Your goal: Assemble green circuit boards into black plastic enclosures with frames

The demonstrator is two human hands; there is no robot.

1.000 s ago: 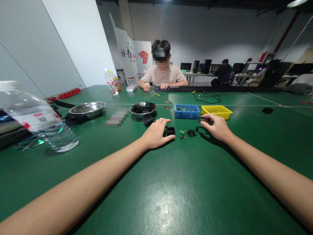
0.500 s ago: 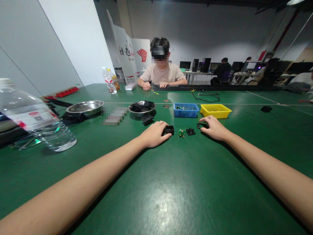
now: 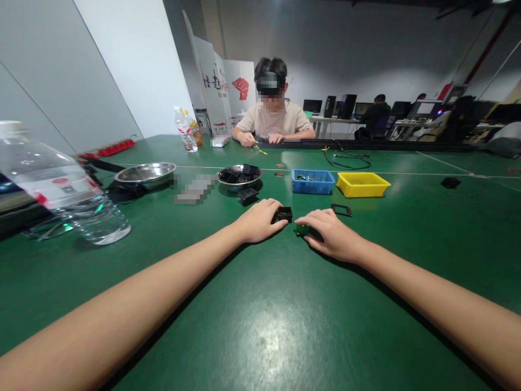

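My left hand (image 3: 260,221) is closed on a small open-topped black plastic box (image 3: 285,214), resting on the green table. Just right of the box, my right hand (image 3: 331,234) has its fingertips and thumb around a small green circuit board (image 3: 302,230), low over the tabletop. The fingers partly cover the board. A thin black rectangular frame (image 3: 342,210) lies flat behind my right hand. No part of the small black piece that was beside the board shows; my right hand is over that spot.
A blue bin (image 3: 312,182) with small parts and a yellow bin (image 3: 361,185) stand beyond my hands. A metal bowl (image 3: 239,179) holds black parts, with another black part (image 3: 248,196) before it. A water bottle (image 3: 69,190) stands left. Opposite sits a person (image 3: 274,119).
My right hand has let go of the black frame and moved left, onto the circuit board. My left hand stays on the black box. The camera view has shifted slightly.
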